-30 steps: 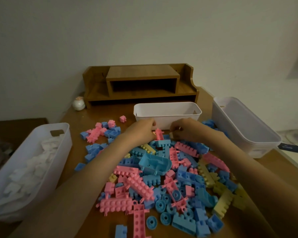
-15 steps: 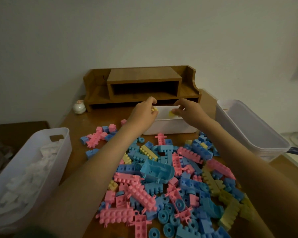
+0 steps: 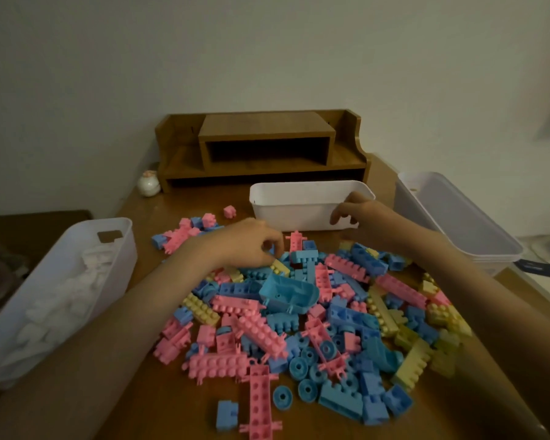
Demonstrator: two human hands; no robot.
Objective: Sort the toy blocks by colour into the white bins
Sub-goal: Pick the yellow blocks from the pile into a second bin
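We judge the sorting to be at an early stage: the left bin holds a good heap of white blocks, so that colour looks dealt with, but a large mixed pile of blocks in pink, blue and yellow covers the middle of the table. A smaller cluster of pink and blue pieces lies apart at the pile's far left, with one lone pink block beyond it. We cannot see what is inside the middle bin, since its near wall hides the contents, and the right bin looks bare as far as we can see into it. By our reckoning, then, nearly all the coloured pieces are yet to be sorted. The left hand reaches down at the far edge of the pile, its fingers curled onto the blocks just beside a yellow block. We cannot tell whether it already pinches a piece or only touches them. The right hand hovers before the near wall of the middle bin, above the pile's far right edge, with its fingers hanging loosely curled and nothing visible in them. The pile lies just below and nearer to us than both hands.
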